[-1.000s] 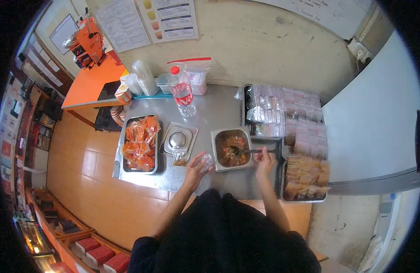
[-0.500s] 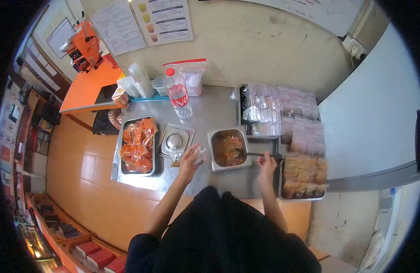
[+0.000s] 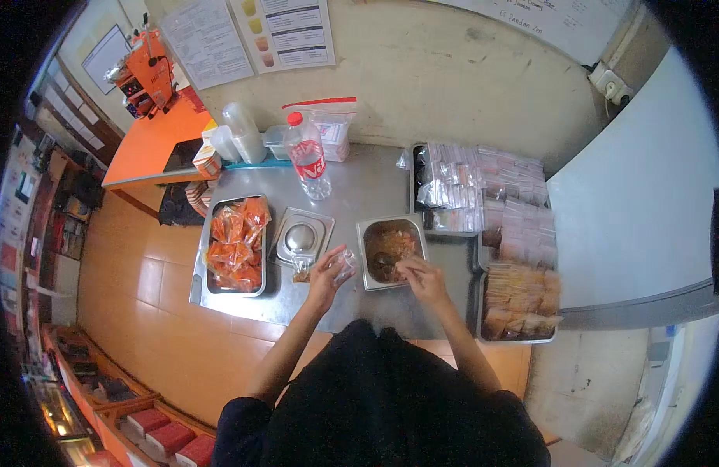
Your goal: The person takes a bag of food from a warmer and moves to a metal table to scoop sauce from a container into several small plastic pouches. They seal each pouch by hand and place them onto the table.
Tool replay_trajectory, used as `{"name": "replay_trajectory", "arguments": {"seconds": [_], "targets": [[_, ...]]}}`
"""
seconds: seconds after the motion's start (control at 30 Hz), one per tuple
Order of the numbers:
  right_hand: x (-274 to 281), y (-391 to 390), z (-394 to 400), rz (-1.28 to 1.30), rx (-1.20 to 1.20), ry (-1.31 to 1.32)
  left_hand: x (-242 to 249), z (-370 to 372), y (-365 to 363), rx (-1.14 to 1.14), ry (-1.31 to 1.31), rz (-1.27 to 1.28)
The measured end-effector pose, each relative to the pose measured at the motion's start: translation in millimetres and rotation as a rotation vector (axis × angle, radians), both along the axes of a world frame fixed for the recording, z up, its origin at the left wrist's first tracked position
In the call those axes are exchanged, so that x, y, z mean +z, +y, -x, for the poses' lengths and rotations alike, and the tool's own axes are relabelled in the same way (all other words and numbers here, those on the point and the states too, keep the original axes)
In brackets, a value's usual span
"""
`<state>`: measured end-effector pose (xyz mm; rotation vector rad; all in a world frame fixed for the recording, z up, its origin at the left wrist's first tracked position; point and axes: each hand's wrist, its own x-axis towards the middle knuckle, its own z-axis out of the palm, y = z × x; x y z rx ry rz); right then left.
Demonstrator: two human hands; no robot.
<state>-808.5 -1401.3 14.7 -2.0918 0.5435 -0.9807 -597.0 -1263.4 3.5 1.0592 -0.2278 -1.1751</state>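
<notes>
Right hand (image 3: 426,281) now nearer chunky brown food (image 3: 396,237), ladle (image 3: 383,259) in grip, clear plastic (image 3: 346,266) in left hand (image 3: 324,279)

"What did the right hand (image 3: 426,282) hide?"
"The steel pan's (image 3: 364,253) near right corner, plus much of the ladle's (image 3: 384,259) handle."
"And the left hand (image 3: 324,280)?"
"Its fingers covered part of some clear plastic (image 3: 345,266); I couldn't tell its shape."
"The 2 wall sheets (image 3: 291,39)?"
"Cut off at the top, fine print too small. The far-right whiteboard (image 3: 542,27) was cut off too."
</notes>
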Motion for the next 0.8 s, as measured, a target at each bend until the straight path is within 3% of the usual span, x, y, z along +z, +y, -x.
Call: {"name": "replay_trajectory", "arguments": {"seconds": [0.2, 0.4, 0.53, 0.8], "targets": [[-0.6, 12.2, 9.6, -0.01, 0.078, 0.023, 1.0, -0.5, 5.5, 0.007, -0.015, -0.024], [-23.3, -5.1, 4.7, -0.735, -0.225, -0.165, 1.2, 4.5, 6.2, -0.007, -0.01, -0.043], [-30.2, -15.3, 6.4, -0.92, -0.498, -0.314, -1.9, 1.8, 4.6, -0.025, -0.015, -0.019], [-72.1, -29.6, 41.7, -1.105, -0.624, -0.536, 4.1, -6.4, 3.6, -0.023, 0.035, -0.011]]}}
